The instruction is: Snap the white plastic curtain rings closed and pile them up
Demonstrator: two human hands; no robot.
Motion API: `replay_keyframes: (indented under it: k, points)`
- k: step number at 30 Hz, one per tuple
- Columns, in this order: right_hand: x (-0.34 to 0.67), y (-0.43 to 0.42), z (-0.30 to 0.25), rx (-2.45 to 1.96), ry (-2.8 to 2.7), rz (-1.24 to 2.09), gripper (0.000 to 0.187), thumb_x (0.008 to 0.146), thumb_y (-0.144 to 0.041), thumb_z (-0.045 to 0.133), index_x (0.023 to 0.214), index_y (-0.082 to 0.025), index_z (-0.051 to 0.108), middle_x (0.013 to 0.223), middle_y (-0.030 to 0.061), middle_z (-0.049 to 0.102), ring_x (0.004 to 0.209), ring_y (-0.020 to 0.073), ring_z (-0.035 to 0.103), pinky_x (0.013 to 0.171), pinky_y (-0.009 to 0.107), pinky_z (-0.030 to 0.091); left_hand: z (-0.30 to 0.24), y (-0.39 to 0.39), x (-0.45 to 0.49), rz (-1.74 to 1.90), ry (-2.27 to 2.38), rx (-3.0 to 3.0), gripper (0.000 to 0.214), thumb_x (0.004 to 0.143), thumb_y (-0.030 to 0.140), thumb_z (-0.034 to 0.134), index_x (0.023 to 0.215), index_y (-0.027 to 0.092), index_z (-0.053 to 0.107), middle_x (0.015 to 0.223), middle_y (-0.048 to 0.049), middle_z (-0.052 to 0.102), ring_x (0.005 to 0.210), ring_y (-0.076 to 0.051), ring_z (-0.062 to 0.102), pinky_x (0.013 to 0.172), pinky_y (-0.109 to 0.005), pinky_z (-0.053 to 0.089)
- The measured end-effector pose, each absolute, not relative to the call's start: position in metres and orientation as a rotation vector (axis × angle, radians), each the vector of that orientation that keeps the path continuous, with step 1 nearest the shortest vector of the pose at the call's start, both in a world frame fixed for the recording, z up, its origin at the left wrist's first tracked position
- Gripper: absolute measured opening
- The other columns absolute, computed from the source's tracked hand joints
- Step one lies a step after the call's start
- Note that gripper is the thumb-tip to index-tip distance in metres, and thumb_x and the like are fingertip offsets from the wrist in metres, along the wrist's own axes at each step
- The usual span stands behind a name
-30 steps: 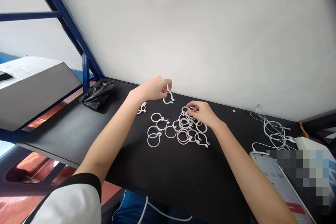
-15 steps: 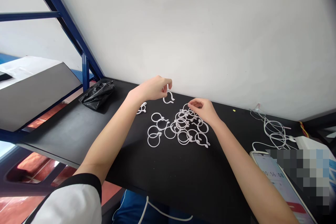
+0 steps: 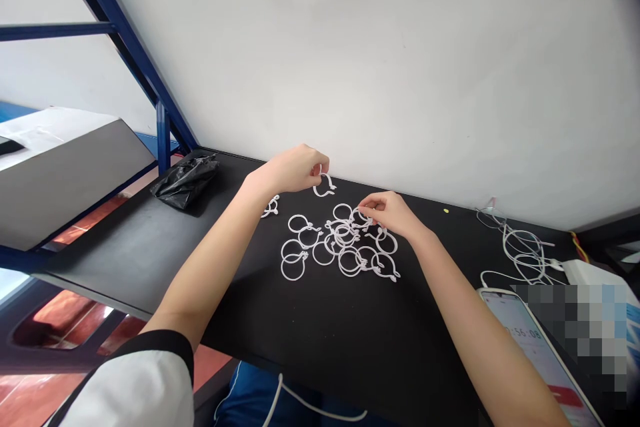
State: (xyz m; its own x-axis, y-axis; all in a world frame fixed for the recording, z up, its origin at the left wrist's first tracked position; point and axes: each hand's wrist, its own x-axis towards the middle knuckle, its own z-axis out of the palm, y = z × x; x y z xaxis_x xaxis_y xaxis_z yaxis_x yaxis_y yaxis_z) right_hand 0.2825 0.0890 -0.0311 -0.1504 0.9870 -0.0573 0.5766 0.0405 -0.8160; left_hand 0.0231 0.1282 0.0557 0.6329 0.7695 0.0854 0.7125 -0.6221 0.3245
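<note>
Near the wall, my left hand is closed, with fingers curled around an open white plastic curtain ring whose clasp ends point right. My right hand pinches another white ring at the back right of a loose pile. In that pile, several white rings overlap, some with their clasp ends tangled together. To the left of it lie a few more rings, partly overlapping. Beneath my left forearm, a small cluster of rings is partly hidden.
All this lies on a black tabletop against a white wall. A crumpled black plastic bag sits at the left. On the right are a coiled white cable and a phone showing a timer. A blue metal frame rises at the left.
My right hand has shifted slightly right and down, and the rings at the back of the pile have spread apart. My left hand with its ring has moved slightly right.
</note>
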Motion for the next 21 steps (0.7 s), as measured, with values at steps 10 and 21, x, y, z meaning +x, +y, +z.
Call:
replay_keyframes:
  k: [10, 21]
  points:
    - [0.267, 0.056, 0.03, -1.372, -1.798, 0.864, 0.029, 0.083, -0.047, 0.068, 0.094, -0.022, 0.074, 0.074, 0.0017, 0.069, 0.055, 0.012, 0.056, 0.05, 0.027, 0.047, 0.08, 0.094, 0.032, 0.543, 0.878, 2.666, 0.022, 0.093, 0.022, 0.053, 0.089, 0.014, 0.073, 0.082, -0.0043, 0.07, 0.07, -0.013, 0.06, 0.065, -0.025, 0.044]
    - [0.249, 0.014, 0.066, -0.807, -1.864, 0.504, 0.019, 0.079, -0.015, 0.077, 0.094, -0.025, 0.073, 0.084, -0.0008, 0.072, 0.062, 0.0099, 0.064, 0.054, 0.025, 0.055, 0.098, 0.068, 0.031, 0.731, 0.617, 2.657, 0.017, 0.093, 0.016, 0.055, 0.091, 0.015, 0.072, 0.078, -0.0015, 0.066, 0.067, -0.01, 0.056, 0.066, -0.023, 0.044]
